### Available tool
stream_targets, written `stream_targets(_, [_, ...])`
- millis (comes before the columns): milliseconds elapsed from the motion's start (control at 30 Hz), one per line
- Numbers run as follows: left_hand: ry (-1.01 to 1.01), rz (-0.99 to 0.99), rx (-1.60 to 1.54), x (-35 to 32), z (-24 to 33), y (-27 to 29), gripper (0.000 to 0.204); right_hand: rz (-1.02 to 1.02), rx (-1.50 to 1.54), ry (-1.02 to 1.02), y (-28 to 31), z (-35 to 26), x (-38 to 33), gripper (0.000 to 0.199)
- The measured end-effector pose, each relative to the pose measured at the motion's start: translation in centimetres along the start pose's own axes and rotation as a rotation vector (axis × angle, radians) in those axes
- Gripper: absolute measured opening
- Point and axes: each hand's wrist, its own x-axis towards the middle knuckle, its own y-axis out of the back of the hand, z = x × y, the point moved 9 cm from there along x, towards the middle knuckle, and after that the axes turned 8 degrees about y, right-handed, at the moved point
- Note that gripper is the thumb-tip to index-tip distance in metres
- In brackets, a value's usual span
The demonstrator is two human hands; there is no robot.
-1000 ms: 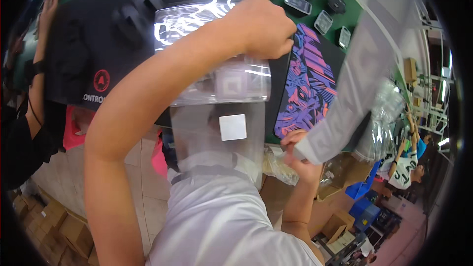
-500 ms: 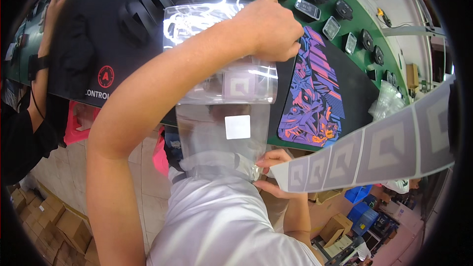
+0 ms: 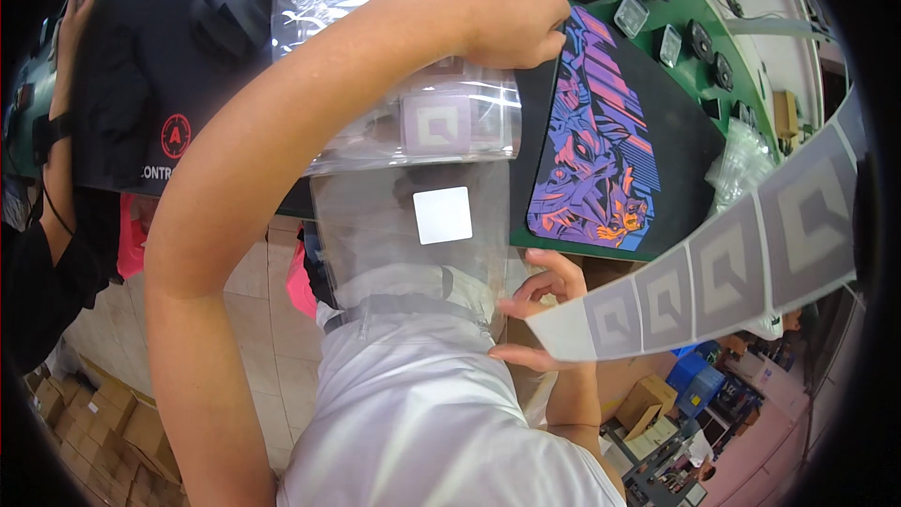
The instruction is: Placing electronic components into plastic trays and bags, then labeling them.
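My left hand is closed, knuckles up, above the clear plastic bags at the table's edge; its fingertips are hidden, so what they pinch cannot be made out. One bag hangs over the edge in front of my white shirt. It carries a plain white square label, and a grey label with a pale square mark shows above that. My right hand, fingers curled and thumb apart, is by the bag's lower right corner. It grips the bare end of a strip of grey labels running to the right.
A purple patterned pad lies on black mats on the green table. Several small black devices in clear cases line the far edge. Clear wrapping is heaped at the right. A co-worker's arm is at left; cartons are on the floor.
The view has shifted, so the table sits higher. The thumb and fingers of my right hand have spread farther apart beside the bag's corner. My left hand stays closed over the bags.
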Motion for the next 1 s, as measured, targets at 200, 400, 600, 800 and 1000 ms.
stream_targets(200, [0.024,0.058,-0.025,0.5,-0.4,-0.5,0.031,0.072,0.021,0.08,0.2,-1.7,-0.6,0.038])
stream_targets(400, [0.007,0.114,-0.032,0.0,0.1,0.1,0.031,0.044,0.064,0.162,0.1,-2.4,1.9,0.026])
stream_targets(600, [0.025,0.21,0.004,-0.8,-0.9,0.4,0.025,0.212,0.475,0.11,-0.2,-1.0,2.1,0.02])
stream_targets(800, [0.026,0.208,0.001,0.0,-0.6,-1.1,0.025,0.354,0.297,0.018,-0.2,0.0,5.5,0.029])
stream_targets(1000, [0.023,0.282,-0.185,-0.9,-1.4,0.6,0.017,0.451,0.188,0.031,0.7,0.6,9.7,0.057])
